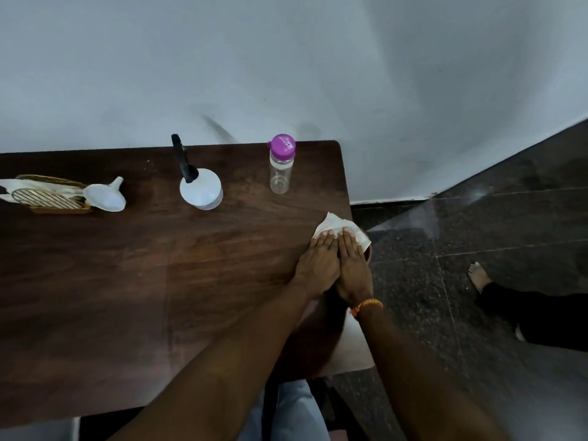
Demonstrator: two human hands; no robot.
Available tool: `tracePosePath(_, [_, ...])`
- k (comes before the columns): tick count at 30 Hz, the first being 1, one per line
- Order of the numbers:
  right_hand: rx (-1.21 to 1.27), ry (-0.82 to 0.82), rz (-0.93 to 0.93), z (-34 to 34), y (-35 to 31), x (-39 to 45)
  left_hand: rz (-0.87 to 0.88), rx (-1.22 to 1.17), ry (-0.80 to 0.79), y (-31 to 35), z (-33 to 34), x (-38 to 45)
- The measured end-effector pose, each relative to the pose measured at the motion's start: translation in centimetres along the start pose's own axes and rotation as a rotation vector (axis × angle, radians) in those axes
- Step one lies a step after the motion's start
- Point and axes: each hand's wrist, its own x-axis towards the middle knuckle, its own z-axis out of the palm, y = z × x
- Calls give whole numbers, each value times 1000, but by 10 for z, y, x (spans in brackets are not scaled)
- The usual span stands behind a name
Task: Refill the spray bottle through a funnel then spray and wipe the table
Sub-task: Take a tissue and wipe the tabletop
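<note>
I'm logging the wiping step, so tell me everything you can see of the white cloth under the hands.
The white cloth is a small, crumpled, soft-looking piece, paper or fabric I cannot tell. It lies flat on the dark wooden table at its right edge, one corner hanging slightly past it. The left hand and right hand press on it side by side, palms down, fingers extended, covering its near part.
</note>
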Motion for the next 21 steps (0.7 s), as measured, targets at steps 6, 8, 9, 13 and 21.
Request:
tracePosePath(6, [47,66,19,21,-2,-99,102,140,-4,27,55,-67])
tracePosePath(8, [45,68,18,28,-4,-133,112,135,-9,39,72,-94])
tracePosePath(9, [58,62,29,33,-3,-150,119,126,-2,45,78,-107])
tracePosePath(13, [42,4,60,62,4,-216,184,55,-106,71,96,-159])
tracePosePath(21, [88,-30,45,80,-43,-242,186,-105,-2,39,113,-207])
